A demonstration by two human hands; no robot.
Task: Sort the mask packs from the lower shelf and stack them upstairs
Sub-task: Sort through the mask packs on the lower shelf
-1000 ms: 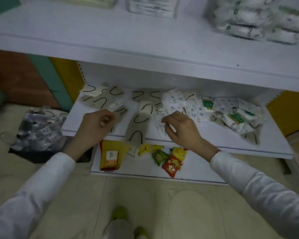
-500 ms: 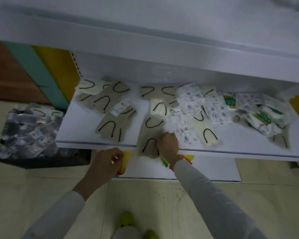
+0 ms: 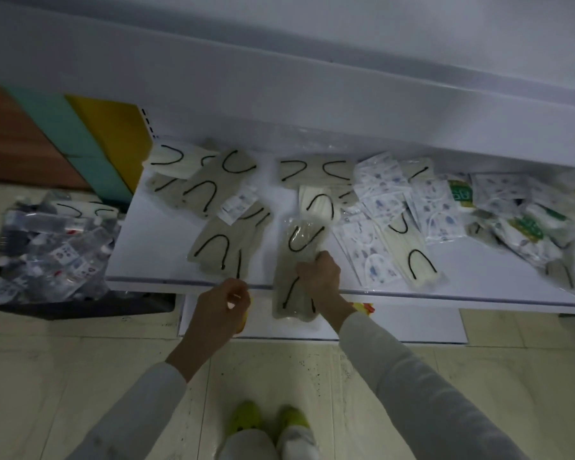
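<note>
Since 0.5 s ago the beige mask pack [image 3: 294, 257] has slid further over the lower shelf [image 3: 153, 260] front edge, right hand [image 3: 319, 277] clamped on its middle. Left hand [image 3: 218, 310] hangs curled below that edge, its grip holding nothing I can make out

Mask packs [image 3: 316, 227] lie across the shelf [image 3: 146, 254], bag [image 3: 44, 247] left.

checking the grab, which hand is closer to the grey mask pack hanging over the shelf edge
Right. The right hand grips the grey mask pack at its middle; the left hand hovers apart to its left, below the shelf edge.
</note>
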